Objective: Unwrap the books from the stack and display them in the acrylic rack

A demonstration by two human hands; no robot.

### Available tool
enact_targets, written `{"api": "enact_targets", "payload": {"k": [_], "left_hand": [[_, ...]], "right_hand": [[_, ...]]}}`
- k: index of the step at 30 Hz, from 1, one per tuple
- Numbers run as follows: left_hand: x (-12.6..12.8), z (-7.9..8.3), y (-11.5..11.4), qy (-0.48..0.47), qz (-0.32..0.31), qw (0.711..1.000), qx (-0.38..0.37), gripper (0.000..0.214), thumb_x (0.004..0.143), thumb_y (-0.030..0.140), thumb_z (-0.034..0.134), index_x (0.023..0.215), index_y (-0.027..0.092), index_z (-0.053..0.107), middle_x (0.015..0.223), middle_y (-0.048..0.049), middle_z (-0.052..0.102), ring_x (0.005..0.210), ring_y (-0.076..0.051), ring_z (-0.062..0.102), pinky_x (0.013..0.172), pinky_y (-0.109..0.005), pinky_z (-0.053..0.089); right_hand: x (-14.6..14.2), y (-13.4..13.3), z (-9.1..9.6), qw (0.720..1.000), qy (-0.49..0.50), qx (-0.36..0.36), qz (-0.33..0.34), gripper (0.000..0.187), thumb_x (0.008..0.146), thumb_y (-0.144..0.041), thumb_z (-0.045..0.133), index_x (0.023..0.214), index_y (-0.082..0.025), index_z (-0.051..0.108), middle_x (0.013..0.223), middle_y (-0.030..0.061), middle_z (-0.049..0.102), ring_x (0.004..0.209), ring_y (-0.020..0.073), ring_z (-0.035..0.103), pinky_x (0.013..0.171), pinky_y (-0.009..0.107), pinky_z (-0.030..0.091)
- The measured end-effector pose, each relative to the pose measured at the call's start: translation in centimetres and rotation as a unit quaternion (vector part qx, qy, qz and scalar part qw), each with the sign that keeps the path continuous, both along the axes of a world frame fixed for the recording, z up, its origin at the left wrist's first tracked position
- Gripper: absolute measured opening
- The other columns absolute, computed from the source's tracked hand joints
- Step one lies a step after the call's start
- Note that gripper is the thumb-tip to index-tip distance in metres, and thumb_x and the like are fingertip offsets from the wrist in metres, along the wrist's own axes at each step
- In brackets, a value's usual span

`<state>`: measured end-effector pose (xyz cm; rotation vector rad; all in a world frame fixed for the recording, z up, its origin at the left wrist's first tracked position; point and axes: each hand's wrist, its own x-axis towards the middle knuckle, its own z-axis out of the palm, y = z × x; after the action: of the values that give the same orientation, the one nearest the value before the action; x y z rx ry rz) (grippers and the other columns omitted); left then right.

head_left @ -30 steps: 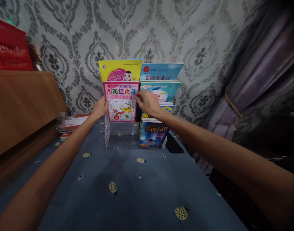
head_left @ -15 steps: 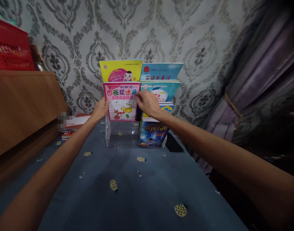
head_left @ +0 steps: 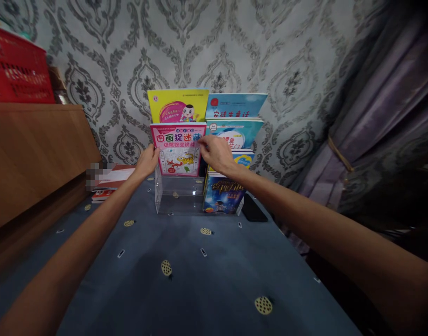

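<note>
Both hands grip a pink-bordered picture book (head_left: 178, 151) with a fox and a tiger on its cover. My left hand (head_left: 148, 161) is closed on its left edge, and my right hand (head_left: 217, 151) pinches its right edge. It stands upright in a clear acrylic book rack (head_left: 175, 205), in front of a yellow book (head_left: 178, 101). To the right in the rack are a blue book (head_left: 235, 103), a teal book (head_left: 250, 133) partly behind my right hand, and a dark blue book (head_left: 223, 193) at the front.
A black phone-like slab (head_left: 254, 209) lies right of the rack on the blue pineapple-print cloth (head_left: 214, 280). Several books (head_left: 112, 179) are stacked at the left. A red basket (head_left: 19, 70) stands on a wooden cabinet (head_left: 38, 154); a curtain (head_left: 340, 154) hangs at the right.
The pink-bordered book has sunk slightly, its top edge now lower against the yellow book. Both hands have moved down a little with it. The view has shifted slightly.
</note>
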<state>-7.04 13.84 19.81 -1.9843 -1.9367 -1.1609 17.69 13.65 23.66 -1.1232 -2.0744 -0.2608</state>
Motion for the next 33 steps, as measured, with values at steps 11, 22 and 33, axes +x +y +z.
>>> {"api": "enact_targets", "payload": {"k": [11, 22, 33], "left_hand": [[0.0, -0.5, -0.3, -0.021, -0.013, 1.0, 0.016, 0.032, 0.1, 0.034, 0.033, 0.107, 0.018, 0.06, 0.104, -0.013, 0.071, 0.104, -0.028, 0.065, 0.09, -0.038, 0.048], [0.6, -0.3, -0.5, -0.02, -0.002, 1.0, 0.021, 0.027, 0.1, 0.03, 0.034, 0.1, 0.018, 0.058, 0.098, -0.0135, 0.07, 0.101, -0.029, 0.065, 0.089, -0.039, 0.048], [0.5, -0.4, -0.2, -0.018, 0.008, 0.999, 0.026, 0.028, 0.101, 0.032, 0.033, 0.101, 0.019, 0.058, 0.097, -0.0118, 0.07, 0.103, -0.029, 0.065, 0.089, -0.037, 0.047]], "right_hand": [[0.0, -0.7, 0.1, 1.0, -0.026, -0.011, -0.011, 0.037, 0.089, -0.016, 0.046, 0.116, -0.015, 0.07, 0.118, 0.0142, 0.072, 0.106, 0.0302, 0.066, 0.089, 0.041, 0.05], [0.0, 0.3, -0.3, 1.0, -0.016, -0.009, -0.012, 0.04, 0.09, -0.018, 0.046, 0.122, -0.016, 0.07, 0.117, 0.0124, 0.073, 0.101, 0.0291, 0.068, 0.088, 0.041, 0.051], [0.2, 0.0, -0.7, 1.0, -0.025, -0.013, -0.002, 0.043, 0.089, -0.018, 0.044, 0.124, -0.018, 0.068, 0.115, 0.012, 0.072, 0.099, 0.028, 0.066, 0.086, 0.041, 0.05]]}}
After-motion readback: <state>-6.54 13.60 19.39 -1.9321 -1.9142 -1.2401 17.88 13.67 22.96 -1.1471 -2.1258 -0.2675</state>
